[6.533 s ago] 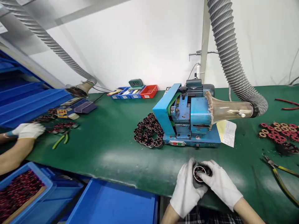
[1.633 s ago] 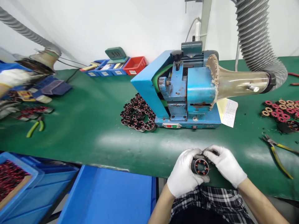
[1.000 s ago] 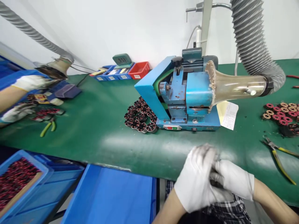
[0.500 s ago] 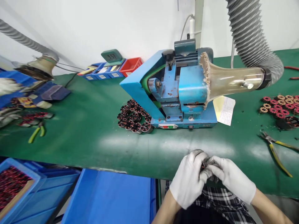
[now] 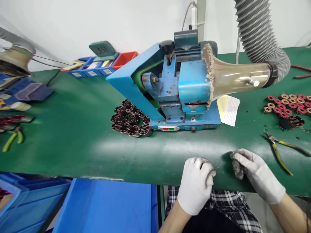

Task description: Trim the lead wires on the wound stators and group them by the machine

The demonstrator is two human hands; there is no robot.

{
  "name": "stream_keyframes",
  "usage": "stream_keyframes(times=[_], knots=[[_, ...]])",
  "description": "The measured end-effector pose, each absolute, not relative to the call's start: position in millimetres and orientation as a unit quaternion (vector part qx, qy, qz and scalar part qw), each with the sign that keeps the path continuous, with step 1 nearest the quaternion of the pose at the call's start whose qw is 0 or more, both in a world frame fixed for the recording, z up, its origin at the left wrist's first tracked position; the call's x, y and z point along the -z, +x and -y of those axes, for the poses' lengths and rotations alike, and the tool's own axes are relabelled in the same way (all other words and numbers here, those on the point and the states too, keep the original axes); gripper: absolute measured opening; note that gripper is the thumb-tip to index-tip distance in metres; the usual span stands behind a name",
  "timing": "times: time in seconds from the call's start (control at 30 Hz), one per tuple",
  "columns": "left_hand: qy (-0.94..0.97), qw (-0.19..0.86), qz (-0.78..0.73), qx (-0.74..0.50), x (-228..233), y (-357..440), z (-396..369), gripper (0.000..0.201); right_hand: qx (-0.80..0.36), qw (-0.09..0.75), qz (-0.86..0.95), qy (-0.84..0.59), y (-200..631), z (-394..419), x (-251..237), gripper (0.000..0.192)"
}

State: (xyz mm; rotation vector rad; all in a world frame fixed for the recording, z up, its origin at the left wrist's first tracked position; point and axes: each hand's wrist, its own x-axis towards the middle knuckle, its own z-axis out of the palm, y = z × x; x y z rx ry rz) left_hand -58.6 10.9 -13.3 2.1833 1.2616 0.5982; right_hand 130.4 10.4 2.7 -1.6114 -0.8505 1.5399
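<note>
— Fingers on the left white-gloved hand (image 5: 196,184) curl shut around something small; thin wire ends poke out toward the right white-gloved hand (image 5: 255,173), whose fingers are half-closed, pinching what may be wire. Exactly what either holds, I cannot tell.

— How far along?

— Hands apart at the green worktop (image 5: 80,142) edge. Round dark wound stators (image 5: 130,118) sit clustered beside the blue benchtop machine (image 5: 170,87); red and tan coil pieces (image 5: 286,103) remain well right, near yellow-handled pliers (image 5: 279,150).
</note>
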Motion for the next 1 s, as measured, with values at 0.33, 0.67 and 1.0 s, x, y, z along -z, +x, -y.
stream_keyframes(times=[0.33,0.67,1.0], knots=[[0.813,0.265,-0.475,-0.206,12.9,-59.3,-9.3,0.021,-0.287,0.278,0.549,-0.734,104.7,6.8,9.5,0.017],[0.817,0.266,-0.467,-0.208,10.7,-60.5,-10.7,0.022,-0.252,0.319,0.676,-0.615,116.7,16.6,3.9,0.016],[0.823,0.277,-0.459,-0.189,9.4,-62.6,-13.8,0.024,-0.096,0.129,0.875,-0.456,106.9,-3.6,13.5,0.024]])
